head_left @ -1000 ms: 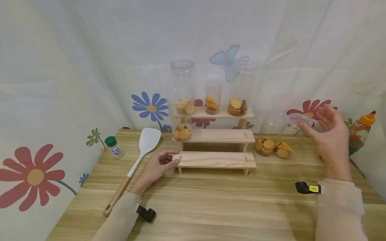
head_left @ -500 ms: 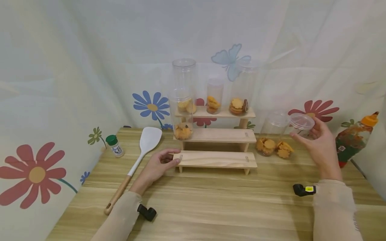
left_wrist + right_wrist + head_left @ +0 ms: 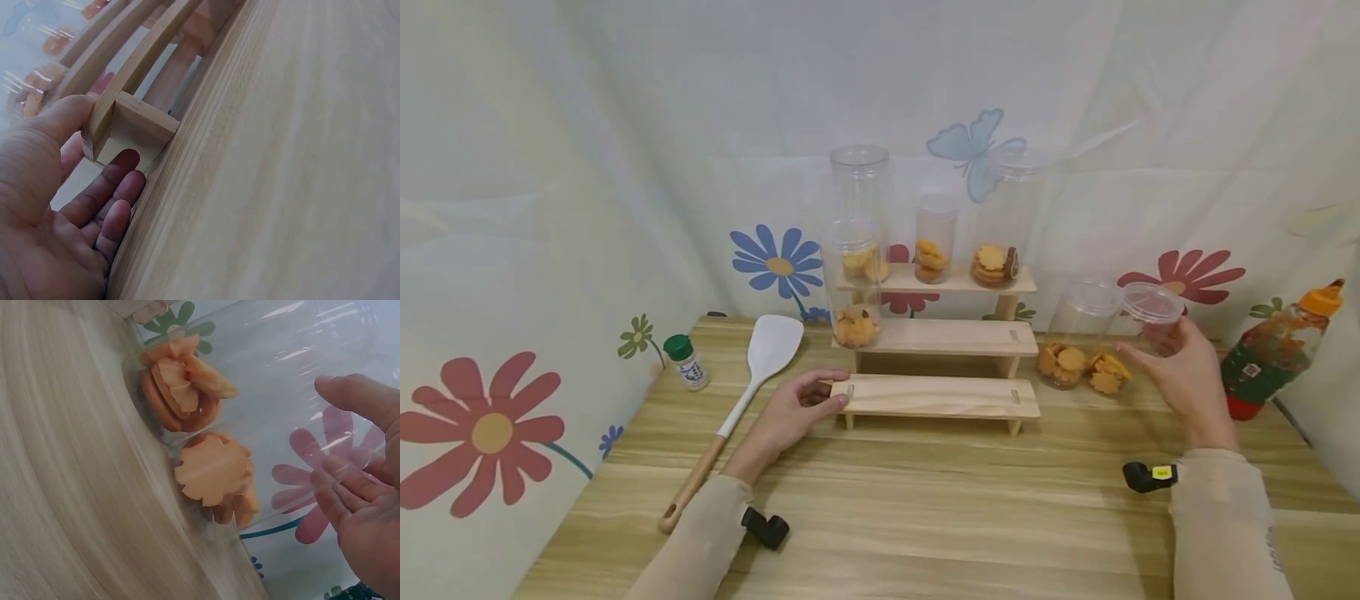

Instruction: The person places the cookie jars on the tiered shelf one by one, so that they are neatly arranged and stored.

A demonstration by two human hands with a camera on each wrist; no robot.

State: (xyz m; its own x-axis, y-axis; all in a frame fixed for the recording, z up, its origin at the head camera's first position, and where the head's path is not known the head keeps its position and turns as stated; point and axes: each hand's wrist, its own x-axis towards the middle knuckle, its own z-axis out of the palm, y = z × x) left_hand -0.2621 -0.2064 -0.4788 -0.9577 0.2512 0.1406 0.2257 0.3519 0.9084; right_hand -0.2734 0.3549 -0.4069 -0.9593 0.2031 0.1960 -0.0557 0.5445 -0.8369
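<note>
My left hand (image 3: 790, 415) pinches the left end of the lowest board of a three-tier wooden stand (image 3: 936, 394). In the left wrist view its thumb lies over the board's edge, and the lower fingers are loosely bent beneath. My right hand (image 3: 1187, 375) curves round the rightmost clear jar of cookies (image 3: 1153, 304), with thumb and fingers on opposite sides. That jar's scalloped cookies (image 3: 215, 469) show in the right wrist view. Touching or close beside it on the tabletop stands another clear cookie jar (image 3: 1063, 364). How firmly the right fingers press is unclear.
Several clear cookie jars stand on the top tier (image 3: 958, 282), and one jar (image 3: 857, 325) is on the middle tier's left end. A white spatula (image 3: 772, 346) and a green-capped shaker (image 3: 685, 363) are at left. A sauce bottle (image 3: 1270, 358) stands right of my hand.
My right hand has come left and down to the rightmost jar, its spread fingers now round it. More of the sauce bottle shows behind it. The left hand holds its place.
</note>
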